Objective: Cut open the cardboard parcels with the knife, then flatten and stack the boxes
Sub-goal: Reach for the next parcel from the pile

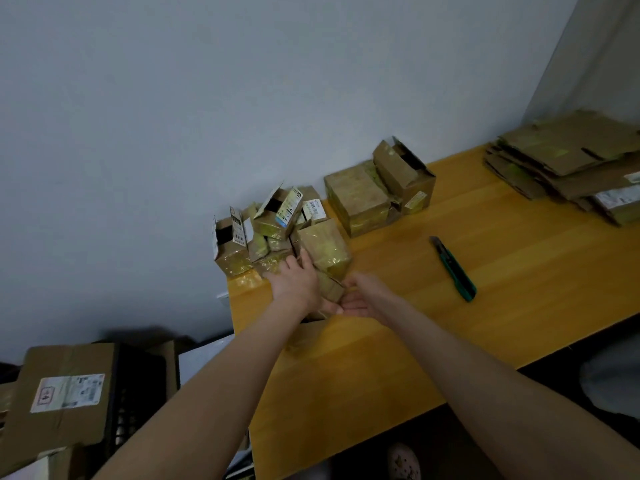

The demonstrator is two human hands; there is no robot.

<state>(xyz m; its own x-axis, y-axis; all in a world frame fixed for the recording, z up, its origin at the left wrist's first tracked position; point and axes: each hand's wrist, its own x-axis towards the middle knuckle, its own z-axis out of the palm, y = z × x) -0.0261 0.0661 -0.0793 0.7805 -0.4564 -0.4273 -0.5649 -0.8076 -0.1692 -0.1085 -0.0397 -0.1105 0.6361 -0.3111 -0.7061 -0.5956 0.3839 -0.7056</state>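
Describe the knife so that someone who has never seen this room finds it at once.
Start at the yellow wooden table against the grey wall. On its bare stretch between the cluster of small parcels and the flattened cardboard stack lies the knife. It alone is not cardboard: a slim green-and-black utility knife, lying apart from everything.

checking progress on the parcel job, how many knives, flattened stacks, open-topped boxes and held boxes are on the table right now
knife: 1
flattened stack: 1
open-topped boxes: 3
held box: 1
total: 6
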